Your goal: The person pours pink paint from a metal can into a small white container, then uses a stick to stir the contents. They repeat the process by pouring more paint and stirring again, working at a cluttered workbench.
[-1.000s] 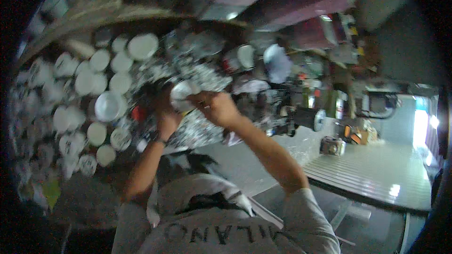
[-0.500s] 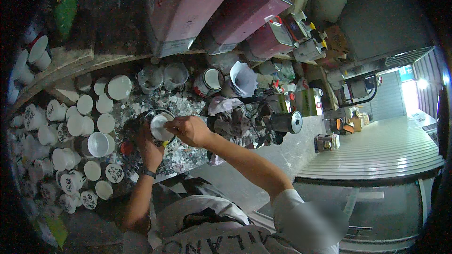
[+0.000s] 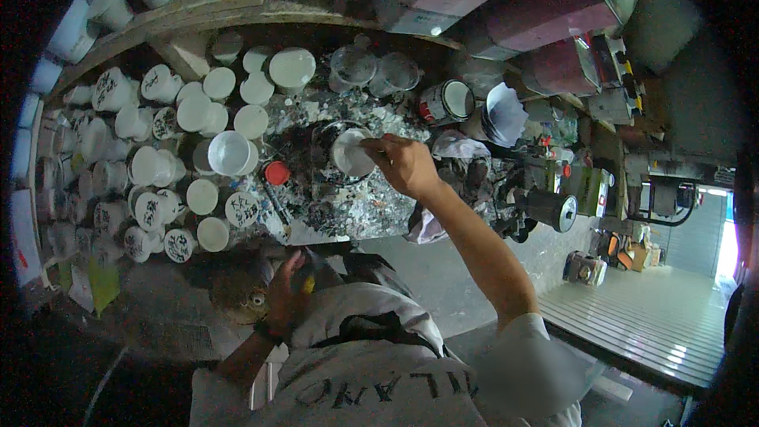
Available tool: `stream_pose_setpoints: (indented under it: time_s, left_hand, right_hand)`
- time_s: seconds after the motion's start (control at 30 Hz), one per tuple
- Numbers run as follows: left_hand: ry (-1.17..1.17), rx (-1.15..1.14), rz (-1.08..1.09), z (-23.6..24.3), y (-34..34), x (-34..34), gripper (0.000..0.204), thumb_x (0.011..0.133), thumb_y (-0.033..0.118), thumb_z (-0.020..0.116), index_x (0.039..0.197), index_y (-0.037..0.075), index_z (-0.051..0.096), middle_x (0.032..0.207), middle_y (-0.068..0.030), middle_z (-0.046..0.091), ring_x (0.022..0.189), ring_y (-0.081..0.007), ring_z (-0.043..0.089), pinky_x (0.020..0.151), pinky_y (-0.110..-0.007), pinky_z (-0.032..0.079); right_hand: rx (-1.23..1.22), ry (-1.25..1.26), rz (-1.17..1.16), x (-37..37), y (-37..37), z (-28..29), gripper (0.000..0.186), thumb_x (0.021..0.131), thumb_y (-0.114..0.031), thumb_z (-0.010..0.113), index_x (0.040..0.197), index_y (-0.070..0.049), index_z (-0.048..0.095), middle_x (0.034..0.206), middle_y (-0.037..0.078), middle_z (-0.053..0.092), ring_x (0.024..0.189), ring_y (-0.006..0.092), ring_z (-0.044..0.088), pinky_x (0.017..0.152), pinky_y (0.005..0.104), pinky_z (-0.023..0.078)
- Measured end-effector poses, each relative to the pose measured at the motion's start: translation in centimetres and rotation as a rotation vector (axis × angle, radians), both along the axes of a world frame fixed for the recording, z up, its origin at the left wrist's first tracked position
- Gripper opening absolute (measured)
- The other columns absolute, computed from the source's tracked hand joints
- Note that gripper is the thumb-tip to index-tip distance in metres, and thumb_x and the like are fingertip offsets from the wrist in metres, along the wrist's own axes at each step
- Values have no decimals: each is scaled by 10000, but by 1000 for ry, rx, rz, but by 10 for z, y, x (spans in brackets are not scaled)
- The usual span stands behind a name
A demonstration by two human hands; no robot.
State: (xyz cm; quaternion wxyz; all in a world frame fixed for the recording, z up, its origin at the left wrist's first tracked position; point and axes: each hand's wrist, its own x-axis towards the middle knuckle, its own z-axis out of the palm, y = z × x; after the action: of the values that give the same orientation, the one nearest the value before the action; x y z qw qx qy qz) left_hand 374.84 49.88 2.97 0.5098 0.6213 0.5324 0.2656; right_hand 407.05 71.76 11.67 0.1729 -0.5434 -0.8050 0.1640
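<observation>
A white cup (image 3: 353, 153) stands inside a dark round rim on the paint-spattered bench (image 3: 379, 217). My right hand (image 3: 403, 166) reaches over the cup's right side, its fingertips pinched together at the rim. Whatever is between those fingers is hidden. Low in front of my body, off the bench, is my left hand (image 3: 286, 294), its fingers curled beside a small yellow patch (image 3: 308, 284). The thing there is too dark to name. A red round lid (image 3: 277, 173) lies left of the cup.
Many white tubs crowd the left, including an uncovered one (image 3: 230, 153). Clear plastic cups (image 3: 353, 65), an opened paint can (image 3: 457, 100) and paper cones (image 3: 504, 113) line the back. Crumpled cloth (image 3: 458, 146) and a dark metal can (image 3: 553, 209) lie to the right. Pink tins (image 3: 545, 12) stand above.
My left hand has left the white cup and dropped toward my waist. My right hand stays at the cup. The view has turned, shifting the bench rightward and upward in the picture.
</observation>
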Motion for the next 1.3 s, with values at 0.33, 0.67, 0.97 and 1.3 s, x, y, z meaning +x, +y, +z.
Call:
stream_pose_setpoints:
  time_s: [0.33, 0.67, 0.97, 1.3]
  left_hand:
    - [-294, -817, 282, -66, -189, -75, 657, 901, 23, 601, 1537, 34, 436, 1543, -215, 508, 1381, -358, 542, 1133, -450, 460]
    - [-840, -1131, 529, -129, -228, -70, 606, 965, 104, 556, 1554, 52, 423, 1557, -189, 497, 1394, -341, 528, 1155, -446, 441]
    - [-904, -1141, 567, -144, -234, -65, 566, 1023, 178, 516, 1569, 69, 412, 1569, -166, 488, 1405, -326, 515, 1174, -441, 423]
    - [-997, -1171, 626, -158, -238, -56, 532, 1088, 260, 471, 1586, 87, 399, 1583, -140, 478, 1417, -309, 500, 1196, -436, 404]
  right_hand:
    - [-126, 95, 58, -16, -19, -12, 248, 983, -244, 660, 1173, -126, 766, 981, 178, 755, 838, 412, 723, 715, 493, 591]
    - [-81, -10, -41, -21, -20, -5, 209, 980, -228, 672, 1122, -127, 788, 1022, 164, 767, 858, 399, 739, 716, 471, 600]
    - [-64, 36, 38, -36, -17, -8, 203, 957, -145, 723, 1135, -75, 791, 1012, 186, 765, 838, 342, 757, 736, 404, 586]
    - [-120, -44, 100, -29, -20, -11, 217, 997, -253, 669, 1167, -195, 792, 1041, 121, 759, 833, 371, 739, 707, 463, 600]
